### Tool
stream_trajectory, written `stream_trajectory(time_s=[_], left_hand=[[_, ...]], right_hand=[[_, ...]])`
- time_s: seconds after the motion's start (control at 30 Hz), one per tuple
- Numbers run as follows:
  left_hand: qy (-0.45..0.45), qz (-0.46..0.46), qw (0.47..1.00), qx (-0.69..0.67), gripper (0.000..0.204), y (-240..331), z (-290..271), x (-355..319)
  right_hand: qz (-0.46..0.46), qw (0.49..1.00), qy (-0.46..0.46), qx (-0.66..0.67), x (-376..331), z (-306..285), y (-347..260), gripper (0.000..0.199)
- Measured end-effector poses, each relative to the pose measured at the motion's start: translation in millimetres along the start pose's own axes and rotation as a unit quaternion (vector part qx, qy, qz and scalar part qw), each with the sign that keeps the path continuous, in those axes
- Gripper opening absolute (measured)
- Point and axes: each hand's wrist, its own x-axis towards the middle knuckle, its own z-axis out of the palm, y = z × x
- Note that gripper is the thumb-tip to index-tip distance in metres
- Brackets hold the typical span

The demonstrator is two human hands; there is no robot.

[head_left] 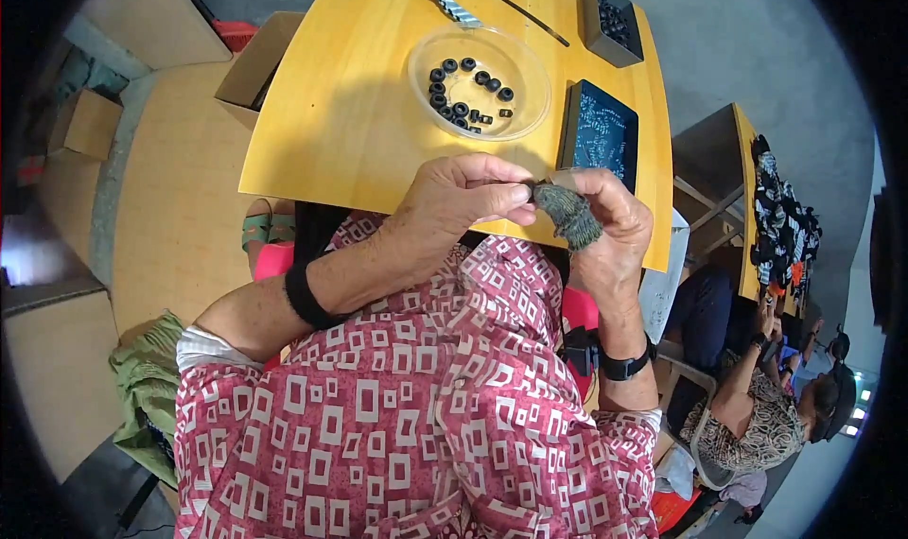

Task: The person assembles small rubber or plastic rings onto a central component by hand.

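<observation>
Over the near edge of the yellow table (331, 132), my hands meet at a dark grey-green, ribbed, bundled piece (569, 217) that looks like cord or knitted fabric. My left hand (463, 197) pinches its left end between thumb and fingers; a small dark part shows at the fingertips, too covered to name. The bundle lies against the fingers of my right hand (615, 229), which are curled round it. Just beyond my hands stands a clear round plastic bowl (421, 99) with several small black ring-shaped parts (450, 65) inside.
Right of the bowl lies a black tray (567, 128) of tiny pale pieces. Behind it is a dark box (596, 38) of black parts. A striped strap (449, 2) and thin black rod (515, 9) lie at the far edge. Another person (757, 416) sits at right.
</observation>
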Motion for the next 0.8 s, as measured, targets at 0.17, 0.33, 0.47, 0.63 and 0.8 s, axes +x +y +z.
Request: stream_trajectory(time_s=[0.17, 0.33, 0.47, 0.63, 0.8], left_hand=[[0.0, -0.008, 1.0, 0.017, 0.021, 0.1, 2.9, -1.4], [0.003, -0.002, 0.998, 0.069, 0.02, 6.2, 7.6, -3.2], [-0.008, 0.023, 0.996, 0.086, 0.019, 8.1, 9.7, -4.3], [0.001, -0.007, 0.997, 0.072, 0.019, 8.7, 10.0, -4.9], [0.001, -0.039, 0.998, 0.044, 0.022, 9.8, 7.3, -3.8]], right_hand=[[0.015, 1.0, -0.012, -0.009, -4.8, -6.9, -2.7, 0.015], [-0.055, 0.997, -0.042, -0.027, 2.9, -13.6, 5.1, 0.019], [0.002, 1.0, 0.016, -0.002, -0.1, -6.1, -2.1, 0.022], [-0.079, 0.993, -0.062, -0.068, 3.8, -15.2, 1.8, 0.024], [-0.112, 0.989, -0.056, -0.079, 3.5, -13.4, 7.0, 0.026]])
